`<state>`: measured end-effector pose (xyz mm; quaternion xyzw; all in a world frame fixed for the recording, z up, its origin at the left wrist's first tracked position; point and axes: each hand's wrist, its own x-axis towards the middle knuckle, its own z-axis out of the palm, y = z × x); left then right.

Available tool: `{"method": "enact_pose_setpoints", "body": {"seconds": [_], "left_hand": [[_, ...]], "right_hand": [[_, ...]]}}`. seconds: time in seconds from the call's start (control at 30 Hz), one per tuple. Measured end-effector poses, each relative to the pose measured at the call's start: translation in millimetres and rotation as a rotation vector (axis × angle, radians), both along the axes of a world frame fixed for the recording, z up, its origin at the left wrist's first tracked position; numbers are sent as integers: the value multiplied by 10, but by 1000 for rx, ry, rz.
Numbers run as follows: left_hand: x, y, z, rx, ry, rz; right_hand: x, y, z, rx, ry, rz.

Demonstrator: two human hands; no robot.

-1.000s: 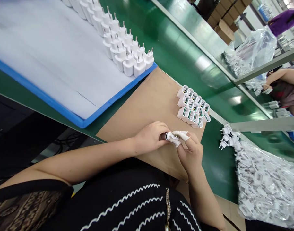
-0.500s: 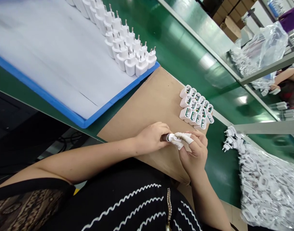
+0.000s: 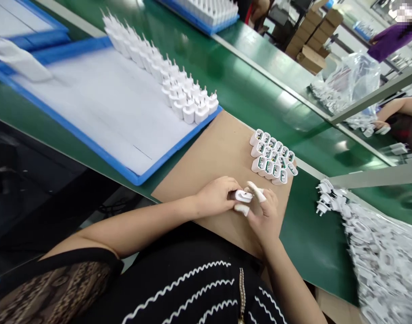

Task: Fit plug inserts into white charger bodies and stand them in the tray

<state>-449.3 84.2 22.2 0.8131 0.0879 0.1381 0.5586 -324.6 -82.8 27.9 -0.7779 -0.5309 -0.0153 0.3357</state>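
My left hand (image 3: 217, 195) is closed around a white plug charger (image 3: 243, 196), holding it sideways above the brown cardboard (image 3: 206, 162). The charger's pin end points right; much of its body is hidden in my fingers. My right hand (image 3: 263, 213) is beside that end, its thumb and forefinger spread apart above and below the charger. White finger covers are on its fingertips. Beyond my hands, open white charger housings (image 3: 260, 163) stand in rows on the cardboard, with green circuit boards visible inside.
Left, a blue-edged tray (image 3: 138, 177) holds rows of upright white plug chargers (image 3: 189, 111). Loose plug caps (image 3: 324, 198) spill from a clear bag (image 3: 388, 252) on the right. A metal frame post (image 3: 378, 177) crosses the far right. Another person's arm (image 3: 398, 108) is beyond it.
My right thumb and forefinger have parted from the white plug end they were pressing on. My left hand still holds the charger. The view has shifted, showing more of the tray.
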Motion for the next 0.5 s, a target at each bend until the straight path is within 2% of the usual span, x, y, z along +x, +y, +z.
{"method": "enact_pose_setpoints", "body": {"seconds": [0.07,0.13,0.23,0.3,0.4,0.43,0.5], "left_hand": [[-161,66,164,-23,-30,68],[-372,277,343,-22,-58,248],[-648,944,516,139,-15,654],[-707,1539,524,287,57,897],[-583,2296,443,396,212,1031],[-513,2452,412,407,249,1045],[-383,2610,354,411,292,1042]], "right_hand": [[172,-208,-5,44,121,-101],[503,-516,-21,87,82,-337],[1124,-1012,-123,-45,-88,-661],[1447,-1259,-227,-190,-79,-829],[1655,-1432,-355,-257,-44,-868],[1659,-1448,-377,-228,-54,-850],[1606,-1453,-387,-140,-79,-843]]}}
